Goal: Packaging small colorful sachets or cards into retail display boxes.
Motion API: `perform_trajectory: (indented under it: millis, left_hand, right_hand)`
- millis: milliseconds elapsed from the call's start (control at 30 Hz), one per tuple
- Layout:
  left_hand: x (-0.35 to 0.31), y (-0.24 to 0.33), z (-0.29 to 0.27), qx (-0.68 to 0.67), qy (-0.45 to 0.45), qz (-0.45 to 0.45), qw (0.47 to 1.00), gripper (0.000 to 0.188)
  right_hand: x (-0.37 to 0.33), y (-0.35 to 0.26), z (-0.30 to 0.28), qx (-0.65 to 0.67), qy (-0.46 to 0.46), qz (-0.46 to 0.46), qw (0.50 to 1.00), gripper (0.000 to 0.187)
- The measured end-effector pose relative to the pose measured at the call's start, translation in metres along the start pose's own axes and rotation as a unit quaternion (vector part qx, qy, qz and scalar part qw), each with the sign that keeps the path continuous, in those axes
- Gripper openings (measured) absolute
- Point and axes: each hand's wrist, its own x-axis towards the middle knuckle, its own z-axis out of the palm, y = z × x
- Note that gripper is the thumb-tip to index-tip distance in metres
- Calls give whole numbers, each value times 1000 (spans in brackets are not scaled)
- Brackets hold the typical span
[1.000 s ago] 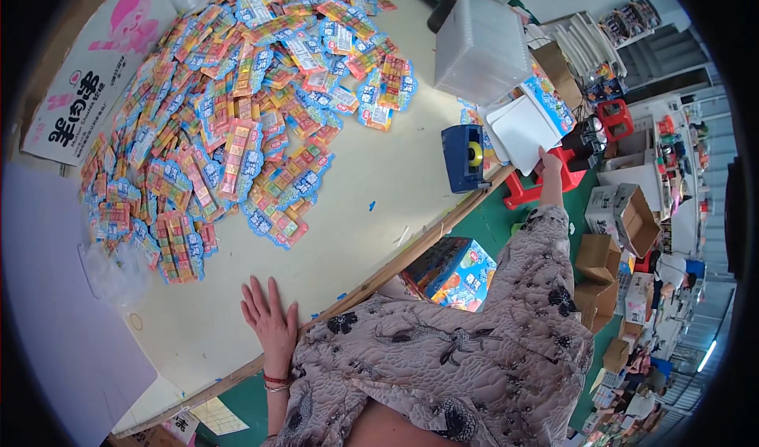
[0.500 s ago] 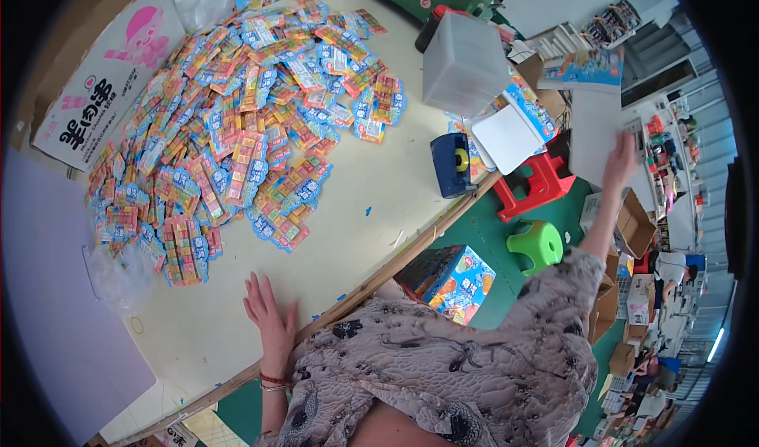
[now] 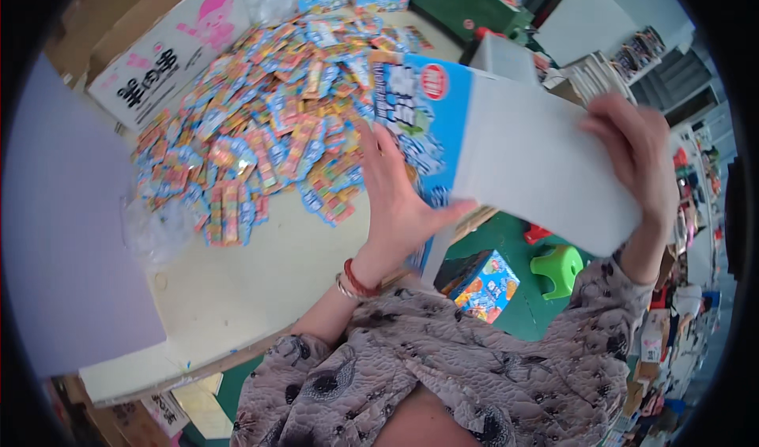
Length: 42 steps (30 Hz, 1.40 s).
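I hold a flat, unfolded carton (image 3: 514, 154) in front of me, white on its inner face with a blue printed panel at its left. My left hand (image 3: 399, 202) grips the blue end from below. My right hand (image 3: 636, 158) holds the white end at the far right. Behind the carton, a big heap of small colourful sachets (image 3: 269, 139) covers the pale table (image 3: 261, 289).
A white cardboard box with pink print (image 3: 170, 52) stands at the table's back left. A clear plastic bag (image 3: 158, 230) lies beside the heap. On the green floor are a colourful printed box (image 3: 486, 285), a green stool (image 3: 560, 267) and cartons at the right.
My left hand left the table edge and took hold of the carton. My right hand brought the carton from the right side up in front of me.
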Motion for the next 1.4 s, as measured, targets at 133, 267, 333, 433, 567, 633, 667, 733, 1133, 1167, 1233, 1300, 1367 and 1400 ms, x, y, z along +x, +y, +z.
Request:
perform_trajectory:
  millis: [133,267,333,433,567,633,667,733,1133,1167,1233,1300,1367,1400]
  left_hand:
    - [-14,-58,-23,2,70,-87,994,132]
    - [-3,-85,-51,-218,56,-274,935,131]
    - [-11,-104,-40,-179,64,-152,970,123]
    - [-9,-100,-17,-359,147,-153,909,90]
    - [-22,-154,-13,-293,233,-254,892,40]
    - [-22,-181,-27,-238,247,-275,898,34]
    - [-26,-187,-34,-313,276,-307,855,27]
    - [-29,-180,-45,-386,302,-338,803,22]
    - [-34,-183,-40,-463,249,-324,787,52]
    - [-35,-188,-40,-480,211,-294,799,60]
    - [-34,-183,-41,-466,185,-328,801,66]
    - [-28,-171,-51,-470,123,-347,802,86]
    - [-24,-174,-64,-478,85,-372,791,90]
    - [-22,-174,-74,-486,52,-395,778,95]
  right_hand:
    - [76,18,53,146,-65,-126,979,23]
    - [104,35,54,328,-109,7,938,34]
    - [130,50,111,172,-89,-51,980,29]
    - [155,11,174,91,24,-125,988,12]
    - [163,-18,162,-46,204,-159,965,10]
    - [153,-38,153,-13,461,-227,858,11]
    - [140,-47,159,-11,462,-229,857,11]
    - [105,-65,176,186,373,-108,903,20]
    - [88,-135,316,698,68,222,677,16]
    - [88,-140,315,647,74,167,740,16]
    - [87,-140,313,533,19,68,843,19]
    - [87,-144,319,469,53,7,881,21]
    - [86,-143,323,399,87,-49,911,23]
    - [87,-142,321,415,53,-59,906,23]
